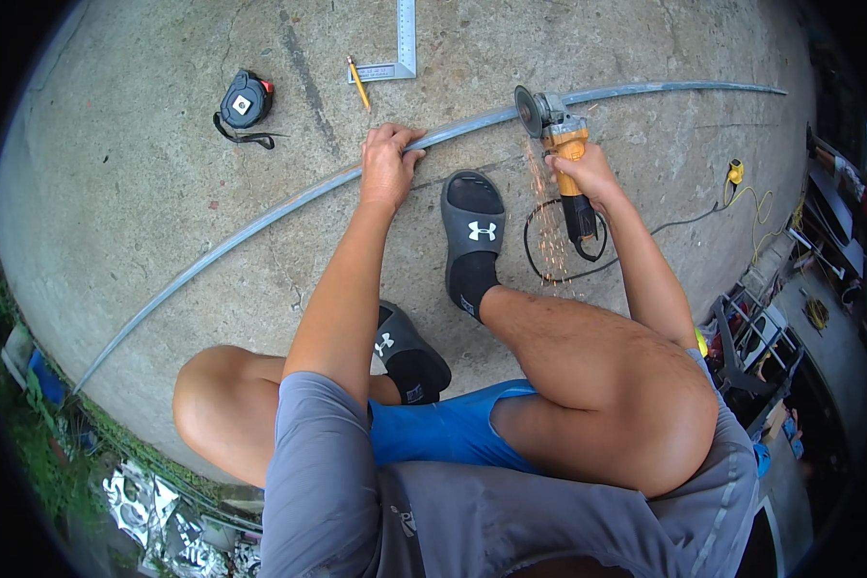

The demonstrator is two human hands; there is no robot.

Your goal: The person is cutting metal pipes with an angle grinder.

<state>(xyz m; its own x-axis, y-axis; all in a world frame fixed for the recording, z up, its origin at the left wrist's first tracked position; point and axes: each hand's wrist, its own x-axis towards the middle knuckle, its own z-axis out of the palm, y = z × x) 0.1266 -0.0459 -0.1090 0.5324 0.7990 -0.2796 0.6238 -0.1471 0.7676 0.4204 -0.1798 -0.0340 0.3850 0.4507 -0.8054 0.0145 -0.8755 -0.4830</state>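
Observation:
A long grey metal bar (260, 225) lies across the concrete, bent in the picture by the lens. My left hand (388, 164) grips it left of the middle, fingers over its far side. In my right hand (588, 173) is a yellow and black angle grinder (570, 154), held by its body. Its cutting disc (527, 112) stands on edge against the bar, right of my left hand. Orange sparks (549, 231) spray from there toward me, past my sandalled foot (474, 222). The exact contact of disc and bar is too small to make out.
Beyond the bar lie a black tape measure (246, 100), a yellow pencil (358, 84) and a metal square (405, 58). The grinder's black cord (530, 252) loops beside my foot and runs to a yellow plug connector (735, 173). Clutter (761, 337) stands at the right; scrap foil (149, 515) lies lower left.

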